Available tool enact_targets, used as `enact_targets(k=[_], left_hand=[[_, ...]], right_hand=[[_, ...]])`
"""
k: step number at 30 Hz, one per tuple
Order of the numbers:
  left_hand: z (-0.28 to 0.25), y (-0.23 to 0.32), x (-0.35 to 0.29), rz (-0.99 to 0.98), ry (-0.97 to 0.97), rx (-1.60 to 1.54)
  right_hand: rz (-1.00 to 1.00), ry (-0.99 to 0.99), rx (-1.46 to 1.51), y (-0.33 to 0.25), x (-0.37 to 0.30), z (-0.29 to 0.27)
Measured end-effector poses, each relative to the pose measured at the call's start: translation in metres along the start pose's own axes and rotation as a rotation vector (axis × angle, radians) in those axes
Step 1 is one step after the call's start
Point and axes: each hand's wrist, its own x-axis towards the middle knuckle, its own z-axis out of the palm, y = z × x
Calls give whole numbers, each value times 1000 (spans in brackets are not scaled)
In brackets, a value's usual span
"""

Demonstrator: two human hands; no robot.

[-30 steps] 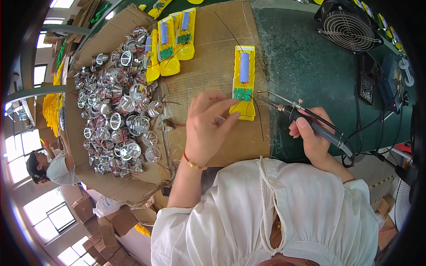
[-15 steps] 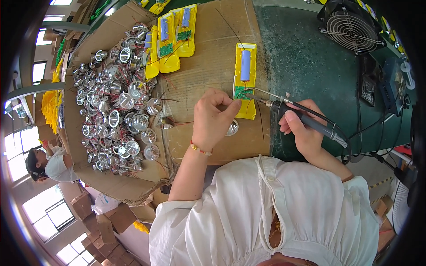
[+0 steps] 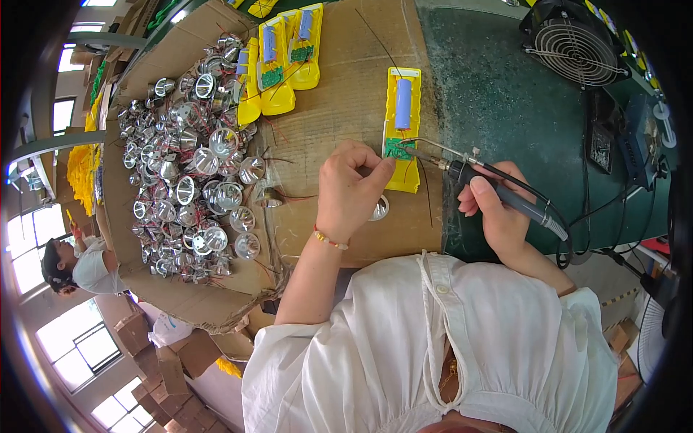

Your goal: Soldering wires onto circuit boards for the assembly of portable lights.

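A yellow plastic housing (image 3: pixel 402 178) lies on the cardboard in front of me, with a lilac cylindrical battery (image 3: pixel 403 105) and a green circuit board (image 3: pixel 395 149) in it. My right hand (image 3: pixel 498 209) grips a dark soldering iron (image 3: pixel 516 204), its tip at the board's right side. A thin metal feed tube (image 3: pixel 440 149) runs along the iron to the same spot. My left hand (image 3: pixel 351 184) is pinched at the board's lower left edge; what its fingertips hold is hidden. Partly behind that hand sits a shiny reflector cup (image 3: pixel 380 208).
A cardboard box (image 3: pixel 195 307) on the left holds many silver reflectors (image 3: pixel 185 190) with thin wires. Several yellow housings (image 3: pixel 278 105) with batteries and boards lie at the far left. A black fan (image 3: pixel 574 54) and dark equipment (image 3: pixel 635 141) stand at right. Another person (image 3: pixel 94 263) is far left.
The iron's tip has shifted slightly up and to the right over the board. My left hand keeps its pinch beside the board, and the housing stays in place.
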Motion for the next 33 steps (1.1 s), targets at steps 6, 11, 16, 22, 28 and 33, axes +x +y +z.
enact_targets(k=[6, 11, 16, 22, 28, 33], left_hand=[[-4, 2, 0, 11, -5, 55], [-8, 18, -1, -280, -16, -245], [-8, 13, 17, -70, -208, 255], [30, 61, 189, 115, -90, 489], [32, 57, 309, 380, 482, 881], [7, 48, 298, 125, 17, 878]], right_hand=[[11, -18, -5, -1, 1, -1], [-60, 45, -47, -5, 3, -25], [-145, 170, -153, 1, 7, -55], [-91, 183, -203, 3, 12, -60], [-31, 174, -166, 6, 15, -66], [-34, 140, -164, 6, 18, -66]])
